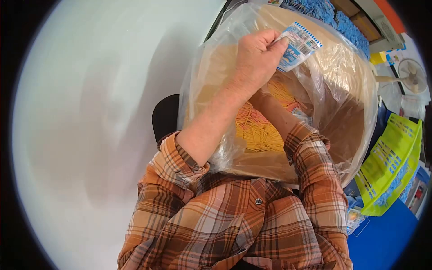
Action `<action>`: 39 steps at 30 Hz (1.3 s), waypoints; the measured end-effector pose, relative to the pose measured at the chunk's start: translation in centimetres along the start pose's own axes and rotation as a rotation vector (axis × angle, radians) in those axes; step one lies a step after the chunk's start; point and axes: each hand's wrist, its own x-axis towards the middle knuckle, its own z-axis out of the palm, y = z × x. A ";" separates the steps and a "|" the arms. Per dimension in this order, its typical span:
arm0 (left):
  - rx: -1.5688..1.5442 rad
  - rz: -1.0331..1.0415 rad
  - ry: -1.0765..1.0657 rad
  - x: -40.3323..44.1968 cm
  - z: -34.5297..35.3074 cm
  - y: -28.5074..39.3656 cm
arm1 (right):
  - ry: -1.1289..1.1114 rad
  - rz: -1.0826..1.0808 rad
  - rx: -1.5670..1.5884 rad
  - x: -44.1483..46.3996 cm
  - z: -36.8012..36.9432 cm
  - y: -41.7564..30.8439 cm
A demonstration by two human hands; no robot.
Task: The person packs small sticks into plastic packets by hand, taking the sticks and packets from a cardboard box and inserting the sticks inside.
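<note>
My left hand [260, 56] is closed on a small blue-and-white printed packet [299, 47], pinched between thumb and fingers. A barcode shows on the packet's face. Below it, my right hand [263, 101] reaches down into a large cardboard box lined with a clear plastic bag [344, 49]. My left wrist and forearm cover much of that hand, so its fingers are hidden. Thin yellow and pink sticks [261, 132] lie in a loose heap in the box, around and under my right hand. Another small packet [302, 116] rests among them, beside my right forearm.
A pale wall or panel [90, 112] fills the left side. Blue printed packets [353, 31] are piled in a box at the top right. A lime-green basket [387, 157] stands at right, above a blue surface [382, 238]. Behind is a small fan [410, 74].
</note>
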 end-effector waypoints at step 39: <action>0.211 -0.098 -1.004 -8.2 5.7 -0.7 | 0.444 0.248 1.438 -27.5 -13.3 9.9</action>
